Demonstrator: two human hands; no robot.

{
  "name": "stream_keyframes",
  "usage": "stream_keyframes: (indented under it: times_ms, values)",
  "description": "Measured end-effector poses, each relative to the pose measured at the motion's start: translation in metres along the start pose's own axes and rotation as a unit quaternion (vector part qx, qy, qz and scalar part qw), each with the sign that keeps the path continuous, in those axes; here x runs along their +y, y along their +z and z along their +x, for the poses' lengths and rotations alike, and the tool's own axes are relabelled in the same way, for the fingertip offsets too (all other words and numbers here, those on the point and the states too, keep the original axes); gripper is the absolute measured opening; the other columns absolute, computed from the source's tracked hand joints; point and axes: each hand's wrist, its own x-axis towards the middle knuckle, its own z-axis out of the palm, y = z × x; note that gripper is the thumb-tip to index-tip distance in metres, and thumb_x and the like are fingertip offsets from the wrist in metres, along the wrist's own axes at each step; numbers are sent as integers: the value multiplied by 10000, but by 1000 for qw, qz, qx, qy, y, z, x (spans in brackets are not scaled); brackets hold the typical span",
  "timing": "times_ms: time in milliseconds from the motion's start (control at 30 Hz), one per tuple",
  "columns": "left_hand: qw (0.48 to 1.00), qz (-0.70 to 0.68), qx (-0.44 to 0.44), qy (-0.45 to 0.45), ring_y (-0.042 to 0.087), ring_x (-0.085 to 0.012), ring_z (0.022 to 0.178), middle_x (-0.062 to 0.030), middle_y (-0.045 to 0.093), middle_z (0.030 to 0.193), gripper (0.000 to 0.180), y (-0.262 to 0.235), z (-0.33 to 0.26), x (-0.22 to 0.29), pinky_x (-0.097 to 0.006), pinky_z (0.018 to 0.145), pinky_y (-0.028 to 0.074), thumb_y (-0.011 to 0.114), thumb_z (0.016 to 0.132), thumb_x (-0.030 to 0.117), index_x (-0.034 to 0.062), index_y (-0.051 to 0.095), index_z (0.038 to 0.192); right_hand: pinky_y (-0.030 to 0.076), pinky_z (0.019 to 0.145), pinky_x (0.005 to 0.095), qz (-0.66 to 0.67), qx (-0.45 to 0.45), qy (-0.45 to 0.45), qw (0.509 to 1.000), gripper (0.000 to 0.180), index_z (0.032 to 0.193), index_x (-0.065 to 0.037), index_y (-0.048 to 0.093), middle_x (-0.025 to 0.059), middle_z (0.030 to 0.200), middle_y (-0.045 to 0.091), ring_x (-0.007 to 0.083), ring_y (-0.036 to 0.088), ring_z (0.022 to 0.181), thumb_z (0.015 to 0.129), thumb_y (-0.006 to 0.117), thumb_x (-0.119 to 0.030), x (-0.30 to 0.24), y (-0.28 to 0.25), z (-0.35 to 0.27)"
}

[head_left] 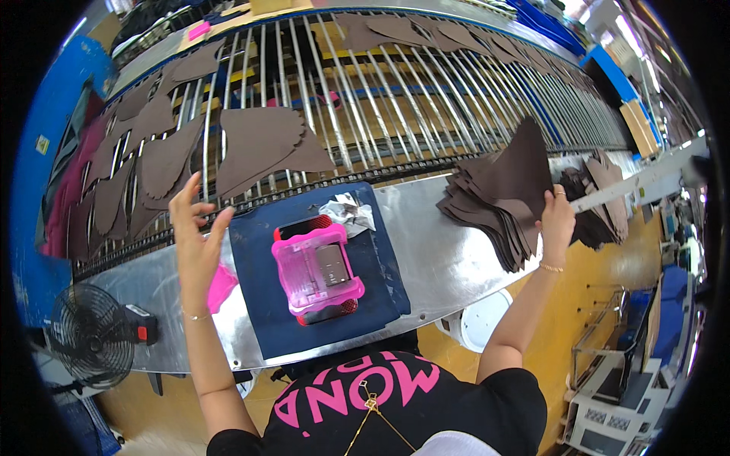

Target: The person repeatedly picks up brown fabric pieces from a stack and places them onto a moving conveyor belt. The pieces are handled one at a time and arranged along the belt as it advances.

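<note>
My left hand (199, 235) is raised near the edge of the rod conveyor, fingers spread, holding nothing. Close by it, brown cut pieces (258, 148) with scalloped edges lie on the metal rods. At the right, my right hand (557, 220) pinches the edge of a brown cut piece (521, 171), which is lifted at a tilt over a fanned stack of brown pieces (483, 216). Between my hands, a pink plastic holder (304, 270) with a grey block in it rests on a dark blue mat (262, 319). Crumpled white paper (348, 214) lies beside the holder.
The rod conveyor (395, 99) runs across the far side, with more brown pieces along it. A black fan (95, 334) stands at the left end of the metal table (426, 258). A white round stool or bucket (487, 319) is below the table. A pale bar (639, 182) juts in from the right.
</note>
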Motion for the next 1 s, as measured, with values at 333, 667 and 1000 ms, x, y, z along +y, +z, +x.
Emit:
stream_keyframes:
  times_ms: [333,667,1000]
  values:
    - [961,-272,-49,-5,520,-158,1072,-86,425,1303,602,-1,-2,44,-264,813,472,689,837,116,37,410,1364,499,405,218,620,-156,-222,737,211,1002,0,549,-16,692,496,49,514,559,942,555,-202,-177,-24,-96]
    - [990,-97,85,-52,530,-24,628,14,608,776,155,-117,-54,21,-161,502,446,601,910,124,13,630,1014,443,568,323,457,-230,-514,689,168,825,-2,591,107,715,607,247,568,685,764,725,-83,-229,23,-165]
    - [987,-122,20,-102,527,-51,666,-4,580,786,89,-99,-72,10,-185,566,461,606,879,36,-35,608,932,406,774,354,394,-171,-539,724,77,779,-75,693,38,589,582,229,543,598,719,741,-68,-199,34,-160]
